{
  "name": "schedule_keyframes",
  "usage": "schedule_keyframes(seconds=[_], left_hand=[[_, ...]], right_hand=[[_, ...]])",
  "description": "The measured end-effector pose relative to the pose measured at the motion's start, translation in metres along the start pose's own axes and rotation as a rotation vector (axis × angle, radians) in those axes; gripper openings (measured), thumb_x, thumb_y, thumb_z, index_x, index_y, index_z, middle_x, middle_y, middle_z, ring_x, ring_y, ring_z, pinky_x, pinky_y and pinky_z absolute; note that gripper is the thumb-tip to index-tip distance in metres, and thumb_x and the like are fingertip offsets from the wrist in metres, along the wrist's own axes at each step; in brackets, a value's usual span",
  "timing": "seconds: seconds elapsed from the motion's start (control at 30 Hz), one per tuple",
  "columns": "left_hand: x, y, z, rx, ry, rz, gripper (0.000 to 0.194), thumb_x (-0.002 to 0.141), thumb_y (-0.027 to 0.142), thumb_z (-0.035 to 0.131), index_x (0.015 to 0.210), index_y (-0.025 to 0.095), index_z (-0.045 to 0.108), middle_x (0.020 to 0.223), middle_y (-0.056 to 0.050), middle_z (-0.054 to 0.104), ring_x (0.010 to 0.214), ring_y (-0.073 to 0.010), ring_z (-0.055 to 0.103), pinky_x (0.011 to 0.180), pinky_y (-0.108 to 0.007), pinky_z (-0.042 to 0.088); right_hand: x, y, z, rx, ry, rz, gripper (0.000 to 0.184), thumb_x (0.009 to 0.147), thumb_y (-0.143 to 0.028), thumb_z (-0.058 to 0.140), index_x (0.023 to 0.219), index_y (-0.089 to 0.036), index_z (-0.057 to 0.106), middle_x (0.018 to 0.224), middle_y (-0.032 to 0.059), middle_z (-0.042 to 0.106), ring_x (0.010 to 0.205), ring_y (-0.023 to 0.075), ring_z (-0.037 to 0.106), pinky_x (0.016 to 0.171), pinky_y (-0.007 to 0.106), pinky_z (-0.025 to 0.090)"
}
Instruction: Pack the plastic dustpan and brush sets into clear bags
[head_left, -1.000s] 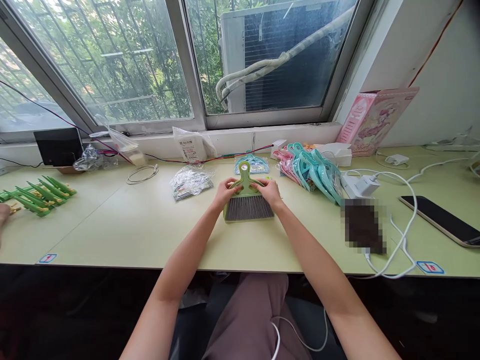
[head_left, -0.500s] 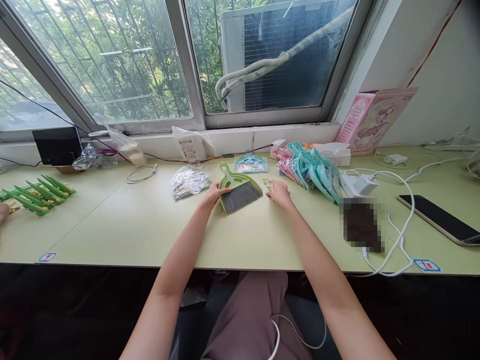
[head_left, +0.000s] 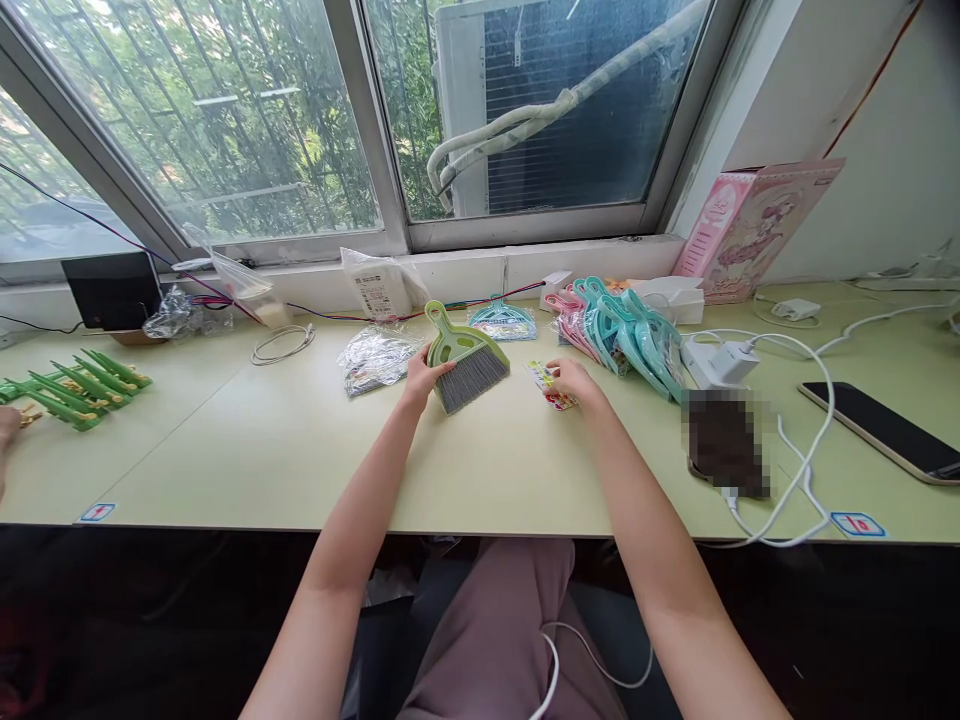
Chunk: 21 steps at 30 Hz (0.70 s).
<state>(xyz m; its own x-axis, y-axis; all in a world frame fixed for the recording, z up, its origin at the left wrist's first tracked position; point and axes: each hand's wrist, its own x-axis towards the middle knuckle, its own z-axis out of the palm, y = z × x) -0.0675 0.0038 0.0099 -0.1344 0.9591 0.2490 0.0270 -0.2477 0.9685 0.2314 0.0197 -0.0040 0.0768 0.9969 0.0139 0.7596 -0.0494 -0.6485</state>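
Green dustpan-and-brush set [head_left: 469,366] gripped at side by left hand [head_left: 424,378], fingers closed, thumb over front, likely to clamp both pieces together; bristles [head_left: 477,380] angled rightward from fingers. Printed card [head_left: 541,376] apparently pinched beneath right hand's [head_left: 574,382] nearly closed fingers.

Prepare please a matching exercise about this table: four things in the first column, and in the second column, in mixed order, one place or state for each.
Things:
1. green dustpan with brush
2. printed card
3. pink box
4. black phone

Places or states:
A. lying flat near the picture's right edge
B. touched by the right hand
C. standing upright at the back right
D. held in the left hand

Right pairs: 1-D, 2-B, 3-C, 4-A.
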Motion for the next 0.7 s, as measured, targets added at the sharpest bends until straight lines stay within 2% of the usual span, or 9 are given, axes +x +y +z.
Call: schedule_keyframes(seconds=[0.07, 0.13, 0.23, 0.33, 0.43, 0.57, 0.7], left_hand=[[0.001, 0.000, 0.000, -0.002, 0.022, 0.010, 0.055, 0.051, 0.030, 0.087, 0.102, 0.018, 0.070, 0.106, -0.008, 0.073, 0.107, -0.0290, 0.065, 0.099, -0.045, 0.048], [0.002, -0.001, 0.000, -0.016, 0.047, 0.029, 0.054, 0.051, 0.030, 0.086, 0.102, 0.018, 0.071, 0.106, -0.008, 0.073, 0.107, -0.0289, 0.065, 0.099, -0.044, 0.048], [0.003, -0.001, 0.001, -0.060, 0.092, 0.048, 0.054, 0.051, 0.029, 0.085, 0.102, 0.018, 0.071, 0.105, -0.008, 0.073, 0.105, -0.0280, 0.066, 0.097, -0.042, 0.049], [0.003, -0.001, 0.004, -0.104, 0.125, 0.044, 0.052, 0.048, 0.028, 0.085, 0.097, 0.018, 0.071, 0.103, -0.007, 0.072, 0.101, -0.0268, 0.066, 0.093, -0.040, 0.050], [0.002, -0.001, 0.008, -0.125, 0.134, 0.031, 0.048, 0.048, 0.028, 0.084, 0.093, 0.018, 0.070, 0.098, -0.005, 0.072, 0.096, -0.0255, 0.066, 0.089, -0.038, 0.051], [0.000, -0.004, 0.012, -0.104, 0.105, -0.003, 0.046, 0.052, 0.028, 0.082, 0.094, 0.019, 0.065, 0.095, -0.004, 0.070, 0.095, -0.0244, 0.065, 0.087, -0.037, 0.051], [0.001, -0.011, 0.014, -0.015, 0.062, -0.019, 0.048, 0.060, 0.026, 0.080, 0.103, 0.022, 0.057, 0.101, -0.003, 0.066, 0.102, -0.0241, 0.064, 0.093, -0.038, 0.049]], right_hand=[[-0.002, -0.002, 0.000, 0.048, 0.057, 0.043, 0.068, 0.048, -0.003, 0.084, 0.112, -0.016, 0.064, 0.111, 0.0161, 0.067, 0.129, 0.0354, 0.054, 0.098, 0.045, 0.050], [-0.003, -0.005, -0.001, 0.084, 0.099, 0.068, 0.068, 0.050, -0.003, 0.084, 0.113, -0.016, 0.063, 0.113, 0.0155, 0.067, 0.130, 0.0343, 0.054, 0.099, 0.043, 0.050], [-0.006, -0.012, -0.002, 0.286, 0.026, 0.074, 0.040, 0.058, -0.007, 0.082, 0.093, -0.018, 0.066, 0.093, 0.0084, 0.072, 0.104, 0.0301, 0.068, 0.086, 0.040, 0.056], [-0.010, -0.023, 0.000, 0.732, -0.133, 0.119, 0.017, 0.070, -0.012, 0.075, 0.082, -0.017, 0.064, 0.074, 0.0037, 0.070, 0.073, 0.0210, 0.070, 0.069, 0.034, 0.058], [-0.018, -0.036, 0.006, 1.012, -0.150, 0.117, 0.008, 0.080, -0.019, 0.071, 0.083, -0.017, 0.064, 0.074, 0.0025, 0.070, 0.068, 0.0152, 0.067, 0.066, 0.029, 0.056], [-0.030, -0.049, 0.014, 1.071, -0.152, 0.114, 0.010, 0.083, -0.027, 0.072, 0.087, -0.018, 0.068, 0.077, 0.0013, 0.072, 0.066, 0.0113, 0.064, 0.063, 0.023, 0.053], [-0.039, -0.058, 0.019, 1.058, -0.267, 0.111, 0.011, 0.081, -0.023, 0.076, 0.088, -0.017, 0.068, 0.072, 0.0000, 0.070, 0.050, 0.0068, 0.055, 0.052, 0.019, 0.048]])
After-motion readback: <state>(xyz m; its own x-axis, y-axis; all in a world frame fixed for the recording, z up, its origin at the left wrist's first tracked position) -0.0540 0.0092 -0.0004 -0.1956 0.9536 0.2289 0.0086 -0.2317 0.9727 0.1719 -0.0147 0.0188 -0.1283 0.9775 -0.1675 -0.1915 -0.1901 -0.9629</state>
